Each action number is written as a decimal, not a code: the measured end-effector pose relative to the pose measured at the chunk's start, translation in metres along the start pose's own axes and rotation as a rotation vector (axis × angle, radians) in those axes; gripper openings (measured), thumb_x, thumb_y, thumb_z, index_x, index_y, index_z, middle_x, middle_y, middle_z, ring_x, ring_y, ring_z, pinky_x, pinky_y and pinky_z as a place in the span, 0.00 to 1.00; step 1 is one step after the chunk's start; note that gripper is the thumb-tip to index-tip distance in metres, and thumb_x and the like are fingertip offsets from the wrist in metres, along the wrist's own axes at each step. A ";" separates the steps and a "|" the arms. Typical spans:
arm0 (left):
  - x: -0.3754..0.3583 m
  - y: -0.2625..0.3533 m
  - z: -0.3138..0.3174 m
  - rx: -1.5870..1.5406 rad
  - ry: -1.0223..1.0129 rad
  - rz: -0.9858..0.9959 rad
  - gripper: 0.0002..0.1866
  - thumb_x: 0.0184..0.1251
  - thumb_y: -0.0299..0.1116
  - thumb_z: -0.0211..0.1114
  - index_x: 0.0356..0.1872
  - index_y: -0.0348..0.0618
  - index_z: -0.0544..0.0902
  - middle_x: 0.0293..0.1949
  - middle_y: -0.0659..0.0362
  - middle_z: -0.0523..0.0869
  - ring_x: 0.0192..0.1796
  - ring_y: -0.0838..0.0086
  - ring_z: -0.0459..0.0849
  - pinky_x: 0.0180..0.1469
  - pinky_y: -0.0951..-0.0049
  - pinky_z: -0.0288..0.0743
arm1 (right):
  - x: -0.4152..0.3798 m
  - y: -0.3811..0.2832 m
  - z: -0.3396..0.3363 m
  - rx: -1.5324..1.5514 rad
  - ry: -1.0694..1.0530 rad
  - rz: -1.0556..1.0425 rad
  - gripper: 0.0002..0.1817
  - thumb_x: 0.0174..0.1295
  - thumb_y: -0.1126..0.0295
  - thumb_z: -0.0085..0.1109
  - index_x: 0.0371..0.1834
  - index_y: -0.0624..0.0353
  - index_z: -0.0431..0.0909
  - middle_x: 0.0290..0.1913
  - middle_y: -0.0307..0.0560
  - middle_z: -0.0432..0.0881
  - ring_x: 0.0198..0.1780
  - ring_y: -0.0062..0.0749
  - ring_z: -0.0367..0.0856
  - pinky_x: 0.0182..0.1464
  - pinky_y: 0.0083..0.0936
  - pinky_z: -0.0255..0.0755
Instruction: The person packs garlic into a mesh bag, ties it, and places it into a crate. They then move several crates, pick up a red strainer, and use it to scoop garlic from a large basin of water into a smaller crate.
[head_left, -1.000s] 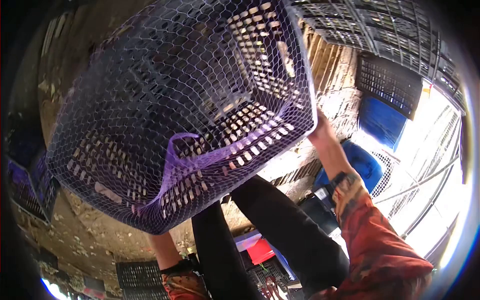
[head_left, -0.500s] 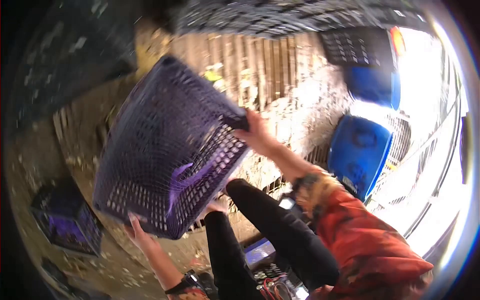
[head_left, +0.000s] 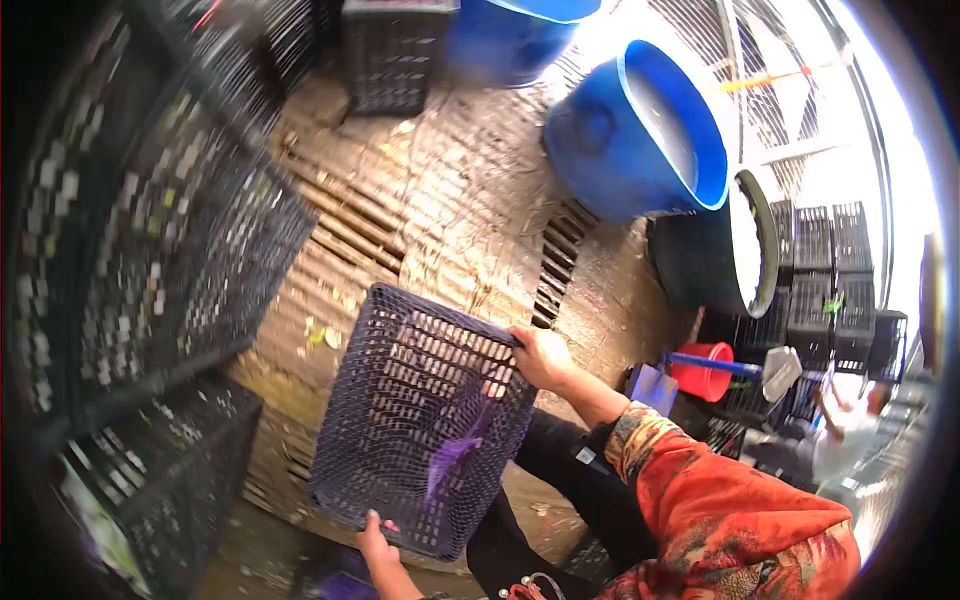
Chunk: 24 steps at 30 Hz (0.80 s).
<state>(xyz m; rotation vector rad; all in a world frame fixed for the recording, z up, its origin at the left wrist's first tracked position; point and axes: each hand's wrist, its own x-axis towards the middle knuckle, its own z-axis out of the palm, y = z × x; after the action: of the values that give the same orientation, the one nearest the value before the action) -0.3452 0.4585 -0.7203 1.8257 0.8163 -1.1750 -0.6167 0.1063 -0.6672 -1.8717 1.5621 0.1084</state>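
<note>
left hand (head_left: 378, 548) partly hidden by basket (head_left: 415, 400), blurred dark crates (head_left: 185, 240), farther blue tub (head_left: 495, 45) cut by top edge

A dark, rectangular plastic crate (head_left: 400, 410) with slotted walls and base is held tilted above the floor (head_left: 470, 170), its broad open side turned toward the view. Fine netting (head_left: 428, 490) is stretched across that opening, and a bright purple bunch (head_left: 452, 462) of mesh gathers toward the crate's lower right part.

Left hand (head_left: 377, 545) and right hand (head_left: 543, 358) gripping dark netted crate (head_left: 425, 400), blue tub (head_left: 595, 145) beyond, red bucket (head_left: 692, 380)
</note>
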 end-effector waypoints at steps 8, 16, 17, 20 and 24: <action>-0.087 0.061 0.198 0.351 -0.053 0.273 0.09 0.60 0.27 0.57 0.34 0.33 0.68 0.24 0.56 0.74 0.18 0.75 0.72 0.15 0.75 0.65 | -0.029 0.147 -0.098 0.288 0.189 0.380 0.14 0.48 0.70 0.48 0.39 0.57 0.76 0.37 0.58 0.78 0.44 0.50 0.76 0.47 0.39 0.68; -0.156 0.076 0.407 0.741 -0.266 0.509 0.04 0.59 0.29 0.57 0.32 0.42 0.72 0.20 0.62 0.72 0.16 0.77 0.71 0.15 0.77 0.64 | -0.081 0.273 -0.139 0.603 0.401 0.703 0.15 0.49 0.70 0.50 0.42 0.55 0.76 0.39 0.54 0.79 0.44 0.44 0.77 0.46 0.33 0.70; -0.166 0.074 0.432 0.770 -0.280 0.519 0.04 0.59 0.29 0.57 0.32 0.42 0.72 0.20 0.62 0.72 0.16 0.77 0.71 0.15 0.77 0.64 | -0.089 0.284 -0.138 0.664 0.441 0.775 0.14 0.50 0.70 0.51 0.41 0.56 0.76 0.38 0.54 0.80 0.43 0.43 0.78 0.46 0.32 0.70; -0.191 0.065 0.491 0.928 -0.358 0.529 0.04 0.60 0.26 0.57 0.35 0.39 0.72 0.21 0.63 0.73 0.14 0.81 0.68 0.13 0.81 0.61 | -0.125 0.305 -0.115 0.804 0.610 0.874 0.13 0.50 0.71 0.53 0.41 0.58 0.76 0.36 0.54 0.80 0.40 0.42 0.79 0.44 0.31 0.70; -0.215 0.051 0.559 1.168 -0.491 0.569 0.04 0.59 0.26 0.57 0.34 0.39 0.72 0.19 0.62 0.73 0.14 0.80 0.69 0.12 0.81 0.61 | -0.170 0.293 -0.105 0.868 0.765 1.000 0.13 0.50 0.72 0.53 0.40 0.61 0.75 0.35 0.54 0.80 0.39 0.40 0.79 0.43 0.30 0.70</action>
<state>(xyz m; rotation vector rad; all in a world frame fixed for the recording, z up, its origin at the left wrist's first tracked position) -0.6104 -0.0754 -0.6459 2.1965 -0.8253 -1.7279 -0.9622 0.1794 -0.6370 -0.3373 2.3720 -0.7944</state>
